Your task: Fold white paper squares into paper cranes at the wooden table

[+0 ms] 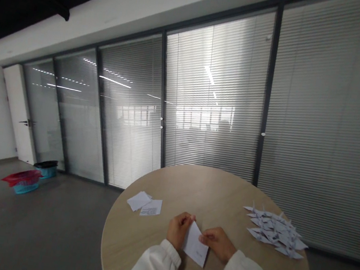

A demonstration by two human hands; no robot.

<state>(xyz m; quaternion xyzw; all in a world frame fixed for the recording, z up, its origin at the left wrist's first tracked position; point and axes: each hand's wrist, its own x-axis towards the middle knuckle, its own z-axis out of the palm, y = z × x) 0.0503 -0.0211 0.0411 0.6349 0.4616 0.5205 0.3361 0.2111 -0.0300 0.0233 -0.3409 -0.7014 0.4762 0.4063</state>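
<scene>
A folded sheet of white paper [196,247] with a little print near its lower edge is held between both hands above the round table. My left hand [180,229] pinches its upper left edge, fingers closed. On the paper's right edge, my right hand [219,243] grips with thumb and fingertips. Off to the right, a cluster of several folded white paper cranes [275,231] lies on the tabletop. To the left are a few flat white paper sheets [139,202], partly overlapping, and one shows printed text.
The round wooden table [193,181] stands close to a glass partition with blinds [213,90]. On the floor at left are a blue bin with a red liner [24,182] and a blue bin with a black liner [47,169], near a white door [17,112].
</scene>
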